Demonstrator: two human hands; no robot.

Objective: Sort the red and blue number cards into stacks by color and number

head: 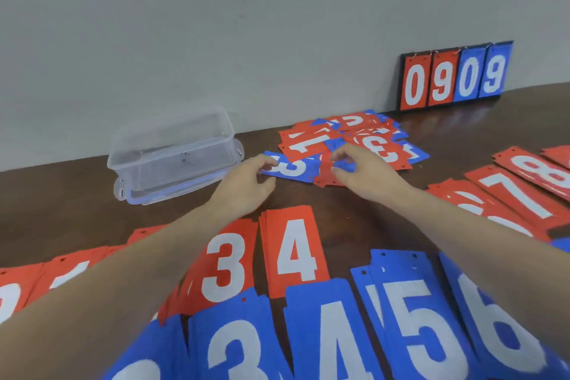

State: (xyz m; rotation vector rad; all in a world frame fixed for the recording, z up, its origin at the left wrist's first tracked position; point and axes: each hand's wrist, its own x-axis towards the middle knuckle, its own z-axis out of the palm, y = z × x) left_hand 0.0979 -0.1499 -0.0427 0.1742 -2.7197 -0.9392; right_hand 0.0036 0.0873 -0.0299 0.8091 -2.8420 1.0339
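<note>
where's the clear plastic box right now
In the head view the clear plastic box sits on the dark table at the far left, against the wall, just left of the left hand and the unsorted card pile.

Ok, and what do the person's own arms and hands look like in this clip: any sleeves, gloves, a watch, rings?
Both forearms are bare as far as the frame shows them, with no sleeve edge in view. The left hand and right hand are ungloved. No watch, bracelet or ring is visible on either, though the fingers are slightly blurred.
</note>
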